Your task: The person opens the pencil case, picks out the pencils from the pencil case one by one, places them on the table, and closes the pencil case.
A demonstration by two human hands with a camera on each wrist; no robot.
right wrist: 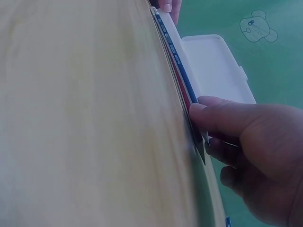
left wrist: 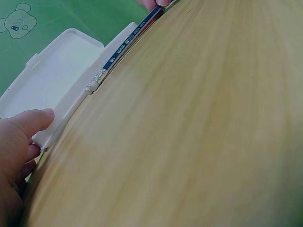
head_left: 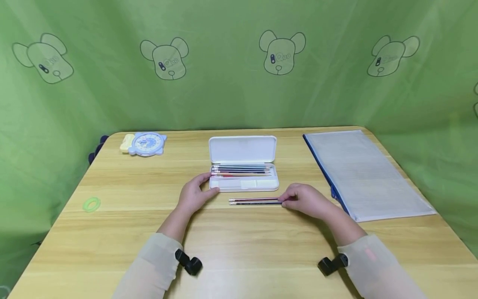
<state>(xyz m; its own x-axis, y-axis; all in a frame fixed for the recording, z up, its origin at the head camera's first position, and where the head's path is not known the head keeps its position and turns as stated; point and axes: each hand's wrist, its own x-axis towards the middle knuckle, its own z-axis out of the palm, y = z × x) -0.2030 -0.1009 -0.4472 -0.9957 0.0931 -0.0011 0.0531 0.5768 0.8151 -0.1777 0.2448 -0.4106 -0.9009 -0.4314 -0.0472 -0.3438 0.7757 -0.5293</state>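
An open white pencil case [head_left: 242,150] stands mid-table with its lid raised at the back, and several pencils [head_left: 240,170] lie in its tray. My left hand [head_left: 192,195] grips the case's left end, thumb at the front corner and fingers along the side. Just in front of the case are loose pencils [head_left: 254,202], one dark blue and one dark red, lying side by side with their white eraser ends to the left. My right hand [head_left: 309,201] pinches them near their right, pointed ends. The right wrist view shows the thumb on the blue pencil [right wrist: 171,49].
A blue toy clock [head_left: 147,143] with a pale yellow piece [head_left: 127,143] lies at the back left. A green ring [head_left: 91,204] is at the left. On the right lies a translucent zip folder [head_left: 367,174] with a blue edge. Green curtain [head_left: 224,99] surrounds the table.
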